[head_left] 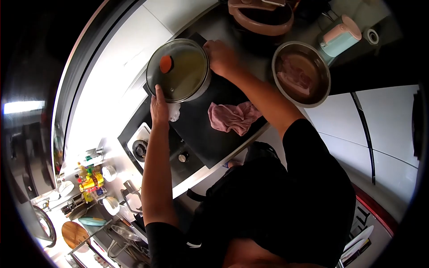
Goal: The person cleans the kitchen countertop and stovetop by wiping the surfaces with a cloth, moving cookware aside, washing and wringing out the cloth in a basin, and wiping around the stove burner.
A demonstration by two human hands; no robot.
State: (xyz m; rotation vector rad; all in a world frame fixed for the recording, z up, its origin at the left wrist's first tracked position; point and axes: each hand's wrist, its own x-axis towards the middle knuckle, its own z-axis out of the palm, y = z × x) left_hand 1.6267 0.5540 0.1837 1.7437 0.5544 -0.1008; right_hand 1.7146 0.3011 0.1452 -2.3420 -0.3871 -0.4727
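Holding the round metal pot (pixel 202 91) level, with its orange-knobbed glass lid (pixel 190 67), works best: left hand (pixel 159 106) and right hand (pixel 220 57) clasp opposite sides (lifting is unclear), over the black surface (pixel 196 129).

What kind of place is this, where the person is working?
It looks like a kitchen, probably a home one. A stove burner is set in the counter, there is a pot with a glass lid, and a metal bowl holds what seems raw meat.
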